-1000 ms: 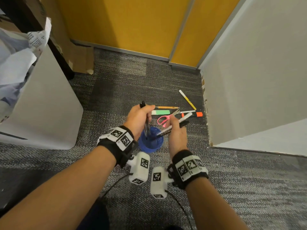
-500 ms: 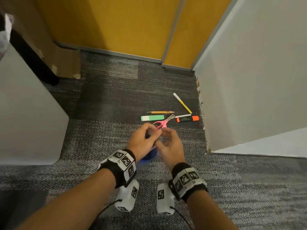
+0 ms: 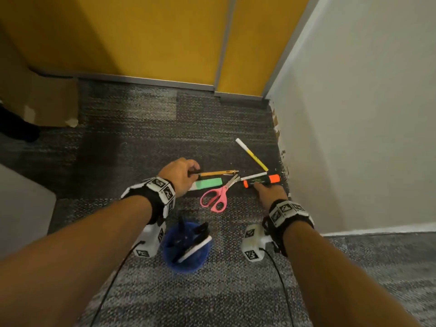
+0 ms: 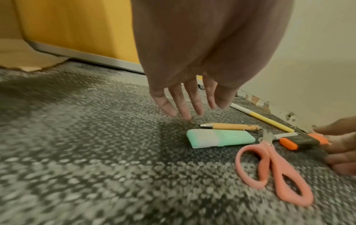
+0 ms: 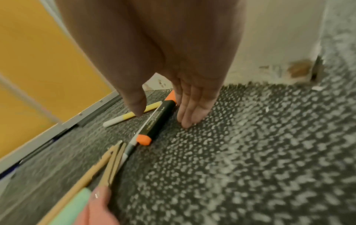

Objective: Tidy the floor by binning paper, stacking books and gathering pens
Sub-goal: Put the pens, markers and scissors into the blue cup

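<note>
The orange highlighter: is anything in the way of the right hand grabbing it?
Nothing visible blocks it. The right hand is open right over the orange highlighter, thumb on one side, fingers on the other. A thin white pen lies alongside it.

Head view looks down; wrist views low, close, sharing scissors (image 4: 273, 172).

Both arms outstretched, left hand (image 4: 192, 97) and right hand (image 5: 173, 91) open-fingered, palms down.
</note>
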`<state>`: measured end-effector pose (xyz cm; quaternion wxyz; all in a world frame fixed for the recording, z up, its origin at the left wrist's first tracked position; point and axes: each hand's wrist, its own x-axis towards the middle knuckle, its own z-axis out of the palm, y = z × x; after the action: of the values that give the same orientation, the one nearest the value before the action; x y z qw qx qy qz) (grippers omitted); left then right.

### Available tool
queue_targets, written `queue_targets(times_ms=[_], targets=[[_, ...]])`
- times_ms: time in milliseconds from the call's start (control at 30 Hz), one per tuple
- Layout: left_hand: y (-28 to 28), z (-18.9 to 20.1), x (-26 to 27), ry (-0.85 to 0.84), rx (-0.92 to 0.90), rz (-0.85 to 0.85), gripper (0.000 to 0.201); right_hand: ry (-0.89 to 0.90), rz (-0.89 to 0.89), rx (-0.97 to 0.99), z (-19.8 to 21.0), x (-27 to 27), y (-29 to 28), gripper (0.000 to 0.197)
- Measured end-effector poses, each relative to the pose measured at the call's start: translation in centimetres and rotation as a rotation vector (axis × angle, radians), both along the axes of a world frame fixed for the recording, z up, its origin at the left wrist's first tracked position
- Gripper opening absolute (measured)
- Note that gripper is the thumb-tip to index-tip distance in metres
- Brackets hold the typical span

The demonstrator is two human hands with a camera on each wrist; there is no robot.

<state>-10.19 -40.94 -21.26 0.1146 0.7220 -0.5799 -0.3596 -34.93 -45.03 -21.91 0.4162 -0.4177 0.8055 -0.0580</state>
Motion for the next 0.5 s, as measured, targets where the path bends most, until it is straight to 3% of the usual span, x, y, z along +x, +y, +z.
queue_targets(times_ms=[100, 167, 300, 500], targets=[[-1.9, -2.3, -0.7, -0.046, 0.168, -0.078, 0.05, -0.077, -0.172, 0.043, -0.5, 0.3, -1.9, 0.081], [-1.9, -3.3, -0.3, -0.072, 0.223, -0.033, 0.052, -0.071, -0.169, 0.023, -0.8, 0.3, -2.5, 0.08], [-3.5, -5.1, -0.5, -0.035, 0.23, 0.045, 0.033, -0.001, -0.137, 0.064, -2.0, 0.2, -3.9, 0.067], [-4.9, -4.9, -0.1, -0.043, 0.265, 0.012, 0.014, 0.077, -0.161, 0.051, -1.5, 0.1, -3.5, 0.048]])
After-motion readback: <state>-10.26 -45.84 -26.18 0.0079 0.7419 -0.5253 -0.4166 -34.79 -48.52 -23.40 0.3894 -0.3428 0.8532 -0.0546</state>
